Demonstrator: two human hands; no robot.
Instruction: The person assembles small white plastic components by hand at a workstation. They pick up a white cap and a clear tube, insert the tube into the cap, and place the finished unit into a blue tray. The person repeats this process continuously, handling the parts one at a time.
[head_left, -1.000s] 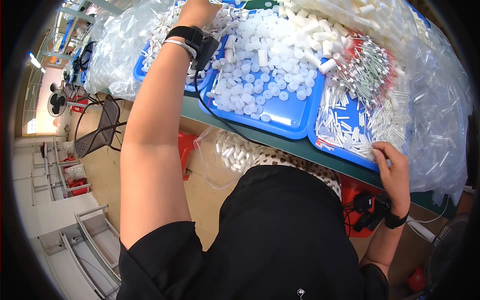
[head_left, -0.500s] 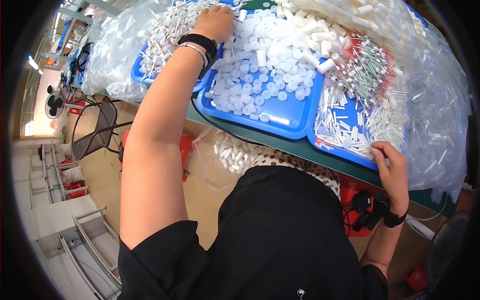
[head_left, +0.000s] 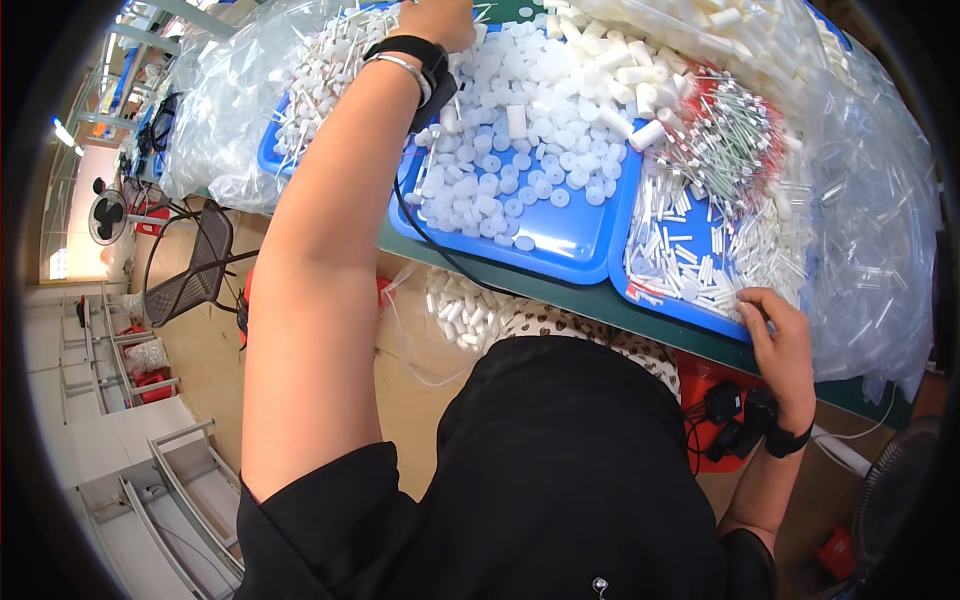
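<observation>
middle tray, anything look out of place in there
One white cylinder looks odd: it sits apart among the pale discs in the middle tray, while most of the other cylinders lie heaped farther up and right.

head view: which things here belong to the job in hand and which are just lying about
Likely part of the job:
thin rods near the left hand
translucent discs
middle blue tray
short white tubes
right hand, at the right tray's edge

Seemingly just lying about:
mesh chair
fan beside it
fan at lower right
</observation>
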